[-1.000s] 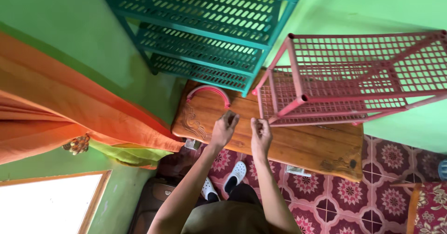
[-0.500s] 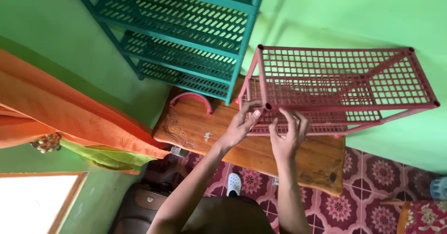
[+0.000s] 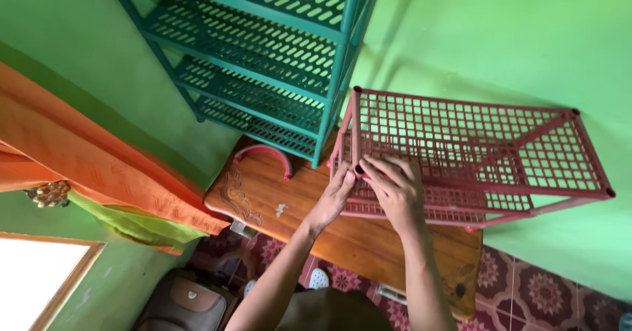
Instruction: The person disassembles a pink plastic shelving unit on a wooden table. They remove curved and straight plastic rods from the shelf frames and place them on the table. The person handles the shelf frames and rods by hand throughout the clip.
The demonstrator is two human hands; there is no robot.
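Pink mesh rack (image 3: 474, 153) sits on the wooden worktop (image 3: 342, 239), leaning vs. the green wall. Both hands are now on its near corner post; 1 s ago they were apart over bare wood, so the rack's been taken hold of. Left hand (image 3: 336, 196) fingers curl round the post just below its open end, right hand (image 3: 395, 193) fingers clamped over the top rail beside it. Left of the rack: pink curved handle (image 3: 266, 156) lying flat; teal slotted shelf unit (image 3: 263, 61) behind.
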